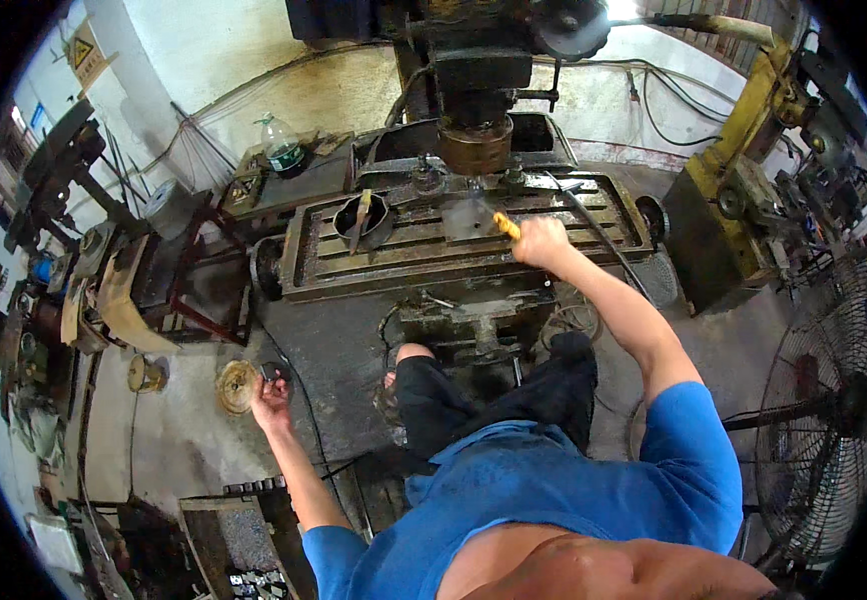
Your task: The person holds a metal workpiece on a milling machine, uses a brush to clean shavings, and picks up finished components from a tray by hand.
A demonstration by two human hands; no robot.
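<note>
My right hand (pixel 542 243) reaches forward over the slotted table (pixel 574 225) of a milling machine and grips a yellow-handled tool (pixel 506 225), its tip at the flat metal workpiece (pixel 469 215) under the spindle (pixel 475 143). My left hand (pixel 271 392) hangs low at my left side, fingers closed around a small dark object (pixel 272 372) next to a round brass-coloured part (pixel 238 386) on the floor. What the dark object is cannot be made out.
A black round pot (pixel 364 222) with a tool in it stands on the machine table's left. A plastic bottle (pixel 282 146) sits behind. A yellow machine (pixel 744 190) stands at right, a large fan (pixel 834 410) at far right, cluttered benches (pixel 84 290) at left.
</note>
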